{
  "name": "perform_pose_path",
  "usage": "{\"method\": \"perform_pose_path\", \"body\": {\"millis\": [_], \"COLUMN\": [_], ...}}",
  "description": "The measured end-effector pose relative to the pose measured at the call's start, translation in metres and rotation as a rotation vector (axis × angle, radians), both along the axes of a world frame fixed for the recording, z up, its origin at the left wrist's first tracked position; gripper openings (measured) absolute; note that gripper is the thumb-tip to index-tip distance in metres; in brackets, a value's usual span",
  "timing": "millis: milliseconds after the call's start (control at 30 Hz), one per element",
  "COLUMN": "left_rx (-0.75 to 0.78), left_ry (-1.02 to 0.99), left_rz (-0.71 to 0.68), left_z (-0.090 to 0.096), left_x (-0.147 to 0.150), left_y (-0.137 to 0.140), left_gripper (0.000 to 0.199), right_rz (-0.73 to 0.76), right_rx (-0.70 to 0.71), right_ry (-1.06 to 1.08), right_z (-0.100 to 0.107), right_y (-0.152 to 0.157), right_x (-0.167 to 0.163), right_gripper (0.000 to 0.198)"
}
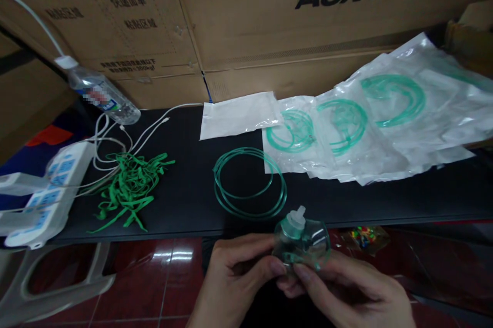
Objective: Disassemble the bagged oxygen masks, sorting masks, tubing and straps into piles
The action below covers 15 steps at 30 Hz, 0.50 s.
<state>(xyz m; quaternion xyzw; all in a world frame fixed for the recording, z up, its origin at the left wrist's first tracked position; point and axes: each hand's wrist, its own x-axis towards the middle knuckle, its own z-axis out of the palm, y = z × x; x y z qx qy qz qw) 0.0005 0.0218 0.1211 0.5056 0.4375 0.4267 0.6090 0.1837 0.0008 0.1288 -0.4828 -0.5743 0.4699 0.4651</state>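
Between my two hands, just off the front edge of the black table, is a clear green oxygen mask with a whitish connector pointing up. My left hand grips the mask's left side, thumb and fingers pressed together at its lower edge. From the other side my right hand pinches the same lower edge, the thumb tips close together. Some of the fingers are hidden behind the mask. Beyond it on the table lies a coil of green tubing, apart from both hands.
Packed masks with tubing in clear bags overlap at the right, near a white packet. Green elastic straps lie tangled at the left beside a power strip, white cables and a plastic bottle. Cardboard boxes stand behind.
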Motion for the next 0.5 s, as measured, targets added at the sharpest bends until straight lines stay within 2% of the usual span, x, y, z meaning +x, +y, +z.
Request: {"method": "perform_pose_path", "body": {"millis": [133,300,367,500], "left_rx": [0.086,0.405,0.502,0.629], "left_ry": [0.041,0.234,0.286,0.310], "left_rz": [0.115,0.211,0.212,0.162], "left_z": [-0.004,-0.012,-0.014,-0.015], "left_x": [0.002,-0.002,-0.004,-0.007], "left_y": [-0.005,-0.010,-0.011,-0.006], "left_gripper": [0.021,0.043,0.048,0.045], "right_rz": [-0.112,-0.218,-0.220,-0.206], "right_rx": [0.064,0.126,0.137,0.143], "right_ry": [-0.092,-0.190,-0.207,-0.213], "right_z": [-0.006,-0.010,-0.011,-0.013], "right_y": [-0.006,-0.007,-0.007,-0.010], "right_x": [0.000,-0.003,-0.005,-0.005], "right_gripper": [0.017,0.015,0.016,0.018]}}
